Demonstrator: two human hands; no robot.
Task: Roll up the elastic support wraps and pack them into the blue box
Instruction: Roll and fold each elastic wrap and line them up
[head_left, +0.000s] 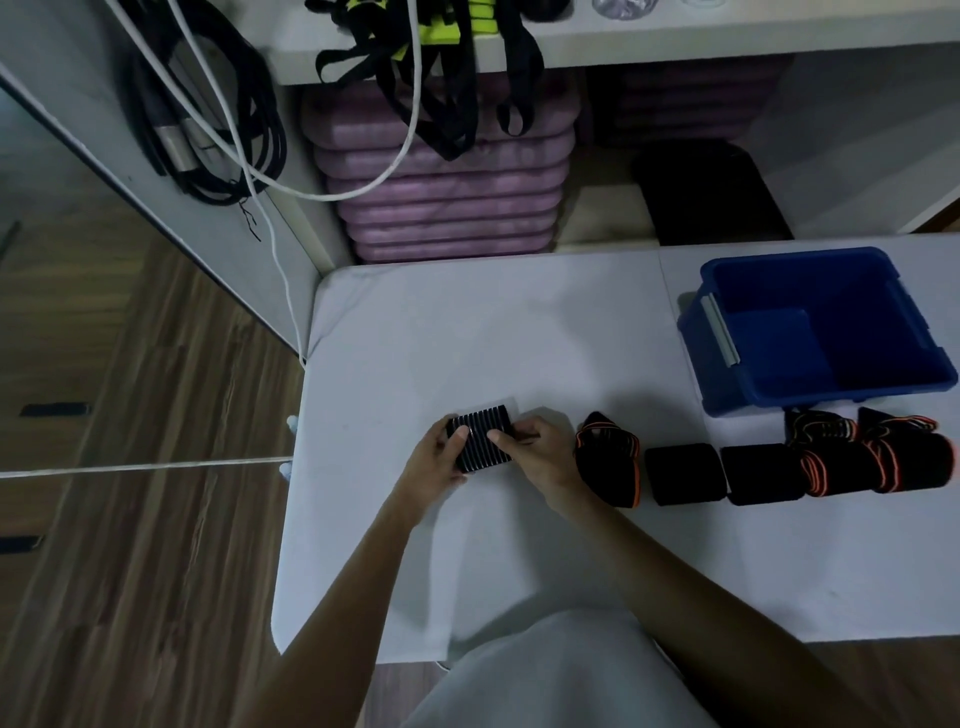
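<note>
Risk: roll may spring loose if we slacken | left hand (435, 453) and right hand (535, 451) fingers grasping striped wrap (484, 437) on near tabletop (467, 332); blue box (810, 332) far right, seemingly empty

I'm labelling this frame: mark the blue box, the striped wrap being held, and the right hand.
blue box (810, 396): head view, near outer wall.
striped wrap (482, 439): head view, ribbed top face.
right hand (537, 449): head view, back of hand.
</note>
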